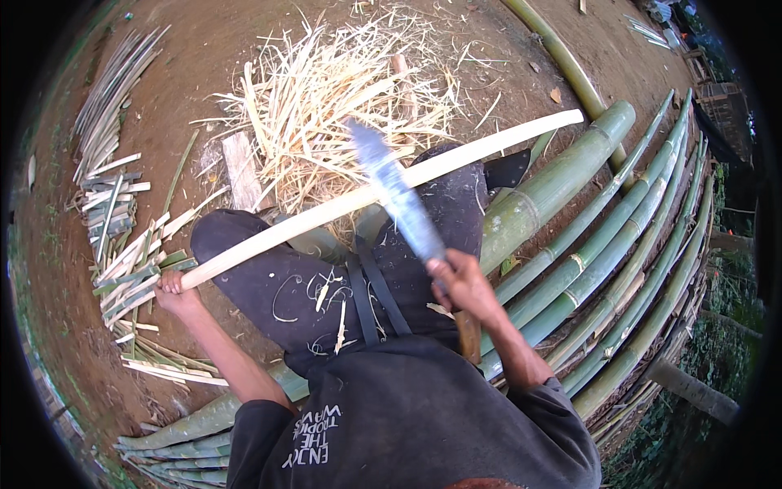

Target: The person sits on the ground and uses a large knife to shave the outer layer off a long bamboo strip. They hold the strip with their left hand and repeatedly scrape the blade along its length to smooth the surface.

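A seated person's left hand (pixel 171 287) is gripping a pale bamboo strip (pixel 383 191) lying across the knees while the right hand (pixel 460 281), fingers closed on a long knife (pixel 399 200), is seemingly shaving it, best in shallow strokes away from the body

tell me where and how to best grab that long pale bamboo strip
Probably at its near, left end, where the left hand already wraps the bamboo strip. Come from the person's left side: the knife in the right hand crosses the strip's middle, and the far end is out of reach.
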